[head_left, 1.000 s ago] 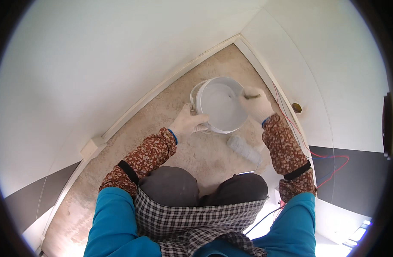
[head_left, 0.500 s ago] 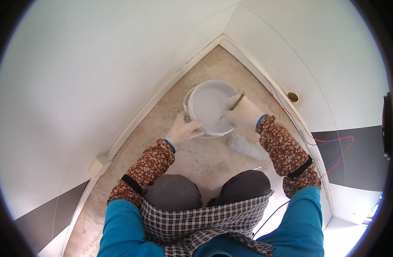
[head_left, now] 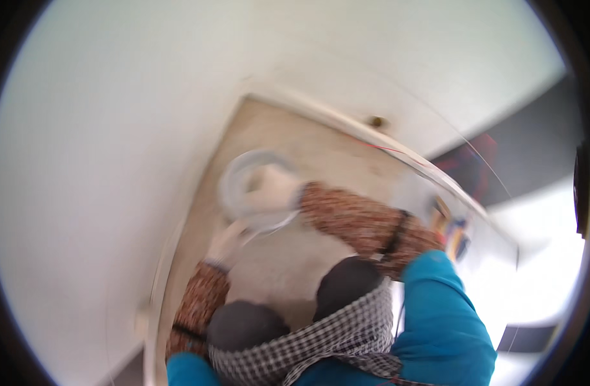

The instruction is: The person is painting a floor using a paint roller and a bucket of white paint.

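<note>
Motion blurs the whole view. A round white bucket with whitish contents stands on the floor. At its near rim, my left hand, in a pale glove, is closed on the edge. My right hand, also gloved, is over the bucket's mouth, closed around a tool with a brownish handle. The tool's working end is hidden or blurred. Patterned sleeve covers reach up both forearms.
White walls with a pale baseboard meet in a corner beyond the bucket. A red wire runs along the right baseboard, near a hole in the wall. Blurred colourful items lie at the right, beyond my forearm.
The view has swung, so the corner and bucket appear farther left. My right hand has moved from the bucket's right rim across its mouth. The roller is no longer visible.
</note>
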`<state>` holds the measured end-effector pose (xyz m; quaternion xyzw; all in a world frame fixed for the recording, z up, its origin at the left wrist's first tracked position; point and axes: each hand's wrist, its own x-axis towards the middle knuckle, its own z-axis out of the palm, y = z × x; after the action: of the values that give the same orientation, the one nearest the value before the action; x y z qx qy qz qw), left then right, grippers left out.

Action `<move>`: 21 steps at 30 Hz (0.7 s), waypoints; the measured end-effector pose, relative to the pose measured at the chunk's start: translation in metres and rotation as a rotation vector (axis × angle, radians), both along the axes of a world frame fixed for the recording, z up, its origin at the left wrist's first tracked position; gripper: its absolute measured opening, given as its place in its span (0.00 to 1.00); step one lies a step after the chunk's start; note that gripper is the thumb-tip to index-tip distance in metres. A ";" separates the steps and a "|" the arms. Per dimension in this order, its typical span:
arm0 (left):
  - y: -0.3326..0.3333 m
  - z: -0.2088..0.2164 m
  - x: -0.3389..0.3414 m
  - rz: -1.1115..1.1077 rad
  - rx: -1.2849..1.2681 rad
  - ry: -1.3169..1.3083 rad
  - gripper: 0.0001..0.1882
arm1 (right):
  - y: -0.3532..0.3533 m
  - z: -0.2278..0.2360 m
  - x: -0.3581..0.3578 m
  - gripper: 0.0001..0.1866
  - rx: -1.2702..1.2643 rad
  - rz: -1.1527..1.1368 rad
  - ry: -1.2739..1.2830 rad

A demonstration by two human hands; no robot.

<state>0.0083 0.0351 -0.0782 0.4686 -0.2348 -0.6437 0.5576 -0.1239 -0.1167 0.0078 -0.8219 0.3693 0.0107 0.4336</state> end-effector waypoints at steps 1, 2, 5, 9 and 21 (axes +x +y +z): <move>-0.004 0.000 -0.001 -0.009 -0.007 -0.026 0.22 | -0.008 -0.004 0.005 0.17 -0.028 -0.002 -0.068; -0.008 0.001 -0.003 0.048 0.031 0.093 0.25 | -0.013 -0.009 0.007 0.16 -0.205 -0.125 -0.113; -0.018 0.003 -0.004 0.114 0.105 0.001 0.28 | -0.045 -0.016 0.002 0.16 -0.392 -0.131 0.099; -0.020 -0.001 0.001 0.101 0.136 0.019 0.29 | -0.027 -0.024 0.007 0.12 -0.312 0.025 0.112; -0.039 0.014 0.010 -0.201 -0.039 -0.587 0.30 | 0.072 -0.041 0.093 0.04 -0.732 0.032 0.166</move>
<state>0.0183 -0.0039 -0.0641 0.5980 -0.4435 -0.5282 0.4084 -0.0306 -0.0447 -0.0330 -0.9245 0.3697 -0.0486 0.0794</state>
